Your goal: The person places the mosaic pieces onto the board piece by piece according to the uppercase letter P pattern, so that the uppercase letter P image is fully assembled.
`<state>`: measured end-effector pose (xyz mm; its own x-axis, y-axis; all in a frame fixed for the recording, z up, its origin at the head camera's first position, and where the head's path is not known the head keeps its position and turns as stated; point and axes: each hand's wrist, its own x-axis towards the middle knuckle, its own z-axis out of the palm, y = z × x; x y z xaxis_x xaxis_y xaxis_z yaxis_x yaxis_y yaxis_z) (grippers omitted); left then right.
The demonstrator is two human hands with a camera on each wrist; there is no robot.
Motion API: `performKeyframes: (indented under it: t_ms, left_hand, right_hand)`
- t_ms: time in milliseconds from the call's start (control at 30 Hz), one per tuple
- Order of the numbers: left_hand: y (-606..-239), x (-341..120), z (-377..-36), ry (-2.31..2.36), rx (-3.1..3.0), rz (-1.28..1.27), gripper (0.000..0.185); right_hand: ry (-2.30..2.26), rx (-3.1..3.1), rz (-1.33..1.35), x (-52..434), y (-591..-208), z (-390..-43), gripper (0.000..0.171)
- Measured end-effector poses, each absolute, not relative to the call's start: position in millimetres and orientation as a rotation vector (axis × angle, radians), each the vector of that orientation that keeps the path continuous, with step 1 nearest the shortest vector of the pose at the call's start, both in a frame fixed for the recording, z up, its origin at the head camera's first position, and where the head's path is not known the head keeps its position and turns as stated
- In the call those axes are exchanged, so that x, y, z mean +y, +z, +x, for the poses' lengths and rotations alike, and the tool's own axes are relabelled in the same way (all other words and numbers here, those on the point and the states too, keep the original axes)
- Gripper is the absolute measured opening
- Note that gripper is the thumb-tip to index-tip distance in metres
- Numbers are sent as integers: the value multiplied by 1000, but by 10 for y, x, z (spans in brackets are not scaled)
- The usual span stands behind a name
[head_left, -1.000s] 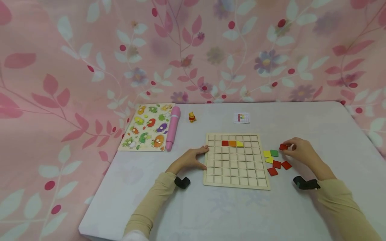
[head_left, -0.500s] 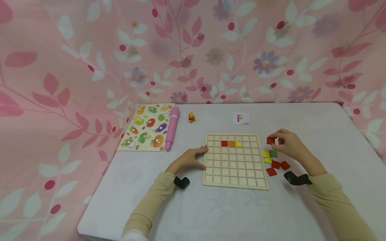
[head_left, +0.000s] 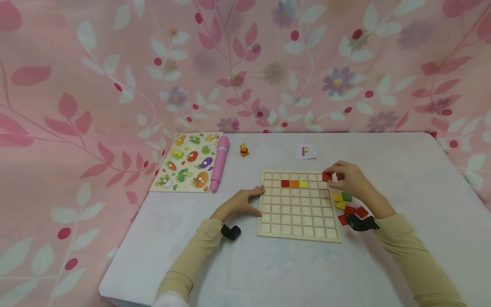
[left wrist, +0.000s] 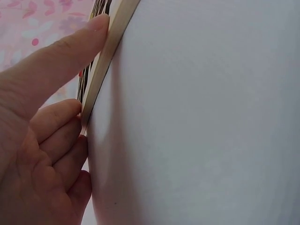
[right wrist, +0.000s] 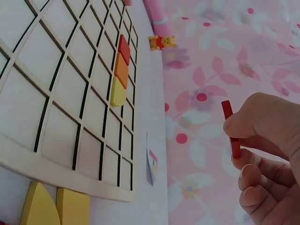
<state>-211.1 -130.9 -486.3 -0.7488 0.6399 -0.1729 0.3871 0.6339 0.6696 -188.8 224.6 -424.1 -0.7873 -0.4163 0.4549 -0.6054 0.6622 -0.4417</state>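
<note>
Three square tiles, red, orange and yellow [head_left: 294, 183], sat side by side in the second row of the pale wooden grid board [head_left: 299, 221] on the white counter [head_left: 268, 273]. The right hand [head_left: 350, 179] hovered over the board's far right corner, its grip pinching a small red square tile [head_left: 327, 176] between thumb and fingertips, clear of the cells. The left hand [head_left: 239, 204] rested against the board's left edge, fingers straight and pressing its rim. Loose yellow, green and red tiles [head_left: 347, 204] lay just right of the board.
</note>
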Motion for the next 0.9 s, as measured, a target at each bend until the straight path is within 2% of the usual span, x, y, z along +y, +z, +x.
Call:
performKeyframes:
  t_ms: [367,900]
  left_hand:
    - [-4882,-1302,-2073,876,2436,776,84]
    - [-4856,-1302,-2091,899,2439,769,84]
  right_hand:
    - [977,-2615,761,2043,-4283,-1940,25]
    - [1101,-2684,863,1764,-4333,-2039,24]
